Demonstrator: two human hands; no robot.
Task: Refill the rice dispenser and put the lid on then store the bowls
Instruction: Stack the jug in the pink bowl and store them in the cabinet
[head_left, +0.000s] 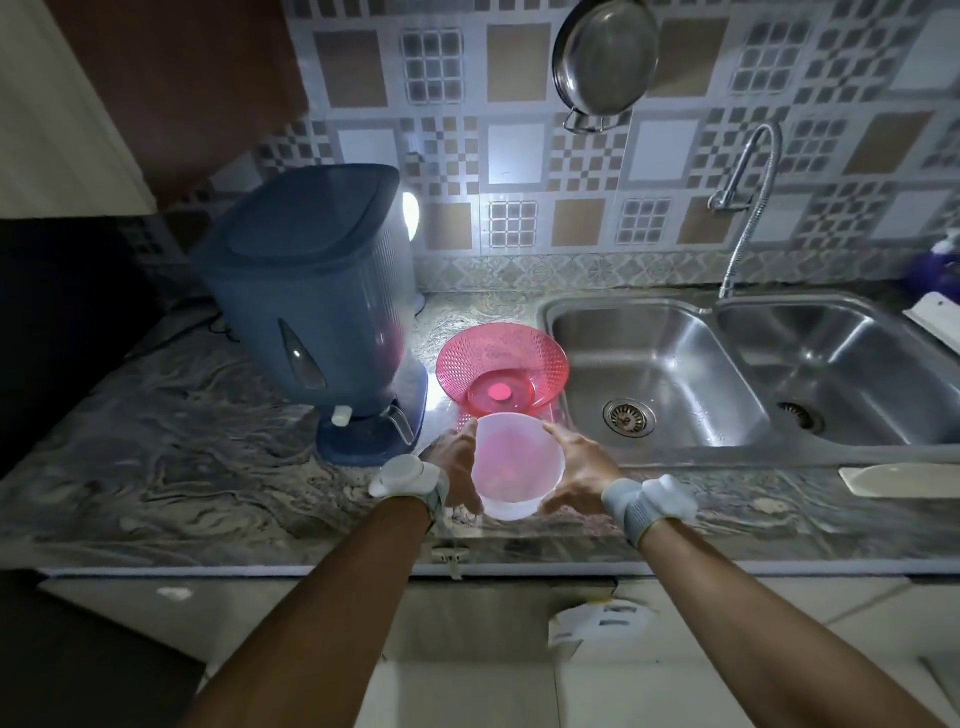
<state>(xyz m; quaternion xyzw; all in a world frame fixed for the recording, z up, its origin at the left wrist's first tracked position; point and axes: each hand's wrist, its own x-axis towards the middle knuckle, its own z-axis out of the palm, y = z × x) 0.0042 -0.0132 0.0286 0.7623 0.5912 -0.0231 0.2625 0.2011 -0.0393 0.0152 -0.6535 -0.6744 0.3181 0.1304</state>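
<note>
A blue rice dispenser (311, 306) stands on the marble counter at the left, with its blue lid (306, 213) on top. A pink perforated bowl (501, 366) sits on the counter between the dispenser and the sink. Just in front of it is a translucent white bowl (517, 465), tinted pink inside. My left hand (457, 462) presses its left side and my right hand (574, 470) its right side, so both hands hold the white bowl.
A double steel sink (753, 364) with a curved tap (748, 208) fills the right. A steel pan (602, 57) hangs on the tiled wall. A bright lamp (410, 215) shines behind the dispenser. Cabinet fronts lie below the counter edge (260, 569).
</note>
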